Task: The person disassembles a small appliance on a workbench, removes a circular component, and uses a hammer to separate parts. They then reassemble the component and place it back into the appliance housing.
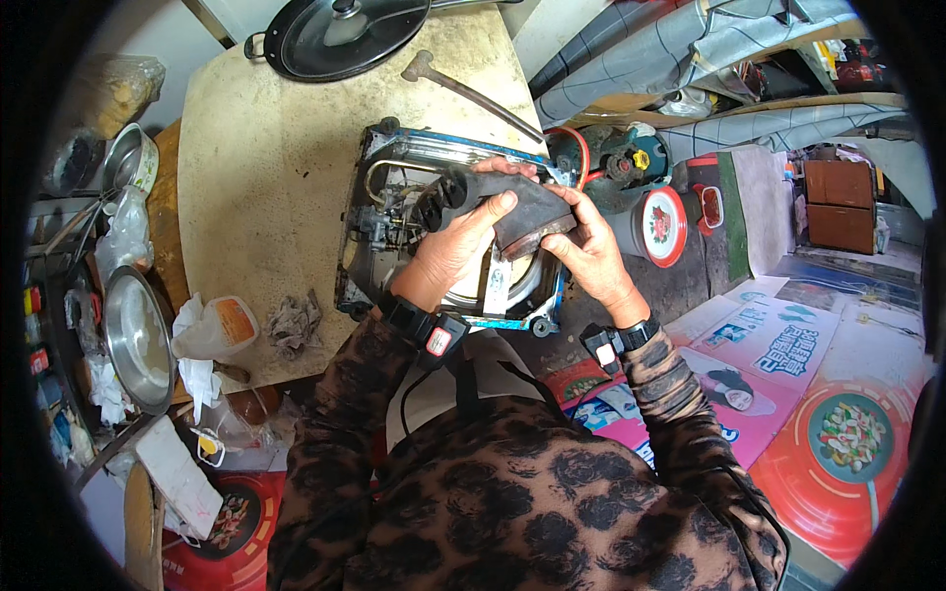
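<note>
Between both hands I hold a blackened metal burner piece [535,209], with a wide box-like end on the right and a dark, ribbed part on the left. My left hand [458,244] grips it from the near left side, thumb on top. On its right end, my right hand [596,256] has closed with thumb and fingers. Directly below lies a gas stove [355,251] with a blue-edged frame, its inner pipes and fittings exposed. The hands and the burner piece cover much of the stove's middle.
A hammer [473,96] lies beyond the stove on the stained table [236,187]. At the far edge sits a lidded black pan [340,39]. A crumpled rag [294,323] and a plastic jug [219,328] are at left. A gas cylinder [631,158] stands right.
</note>
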Demonstrator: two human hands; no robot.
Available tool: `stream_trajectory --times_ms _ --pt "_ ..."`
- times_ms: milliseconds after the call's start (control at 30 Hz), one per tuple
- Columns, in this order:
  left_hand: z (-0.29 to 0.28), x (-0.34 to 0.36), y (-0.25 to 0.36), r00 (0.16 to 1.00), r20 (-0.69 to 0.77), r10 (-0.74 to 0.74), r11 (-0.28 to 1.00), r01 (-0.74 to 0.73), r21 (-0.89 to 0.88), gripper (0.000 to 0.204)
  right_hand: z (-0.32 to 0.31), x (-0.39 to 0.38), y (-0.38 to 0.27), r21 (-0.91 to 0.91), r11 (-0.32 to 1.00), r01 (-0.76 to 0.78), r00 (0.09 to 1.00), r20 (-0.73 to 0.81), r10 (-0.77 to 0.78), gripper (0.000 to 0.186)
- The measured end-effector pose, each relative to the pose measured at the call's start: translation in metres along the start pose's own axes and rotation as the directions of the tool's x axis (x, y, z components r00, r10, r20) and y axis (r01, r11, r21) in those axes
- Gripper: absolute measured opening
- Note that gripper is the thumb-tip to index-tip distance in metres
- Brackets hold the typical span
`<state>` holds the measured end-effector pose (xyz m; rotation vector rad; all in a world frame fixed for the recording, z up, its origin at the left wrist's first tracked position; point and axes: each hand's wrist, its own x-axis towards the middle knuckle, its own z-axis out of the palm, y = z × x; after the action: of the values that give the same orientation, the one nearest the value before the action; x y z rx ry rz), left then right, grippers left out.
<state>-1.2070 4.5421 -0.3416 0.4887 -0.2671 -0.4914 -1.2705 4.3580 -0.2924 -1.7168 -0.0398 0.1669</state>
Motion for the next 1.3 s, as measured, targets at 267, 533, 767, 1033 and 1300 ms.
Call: stream_trajectory --times_ms 267,533,767,1033,1300 --pt "0.005 0.01 0.0 0.998 -0.062 -0.01 0.998 0.014 0.065 0.031 0.0 0.006 0.009 0.125 0.992 -0.034 0.998 -0.049 0.04 0.059" --pt "0.006 0.02 0.016 0.984 -0.093 -0.15 0.983 0.159 0.093 0.04 -0.034 0.05 0.013 0.402 0.888 -0.222 0.971 0.168 0.167 0.056" --pt "-0.03 0.024 0.024 0.941 -0.265 -0.212 0.977 0.206 -0.05 0.035 -0.066 0.053 0.031 0.145 0.987 -0.07 0.996 -0.046 0.078 0.057" --pt "-0.048 0.003 0.035 0.887 -0.461 -0.012 0.979 -0.083 -0.185 0.027 -0.101 0.075 0.067 -0.431 0.902 -0.004 0.934 -0.325 -0.151 0.02" --pt "-0.041 -0.002 0.035 0.848 -0.529 -0.044 0.934 -0.153 -0.323 0.018 -0.063 0.202 0.063 -0.914 0.405 -0.004 0.961 0.109 0.255 0.04"
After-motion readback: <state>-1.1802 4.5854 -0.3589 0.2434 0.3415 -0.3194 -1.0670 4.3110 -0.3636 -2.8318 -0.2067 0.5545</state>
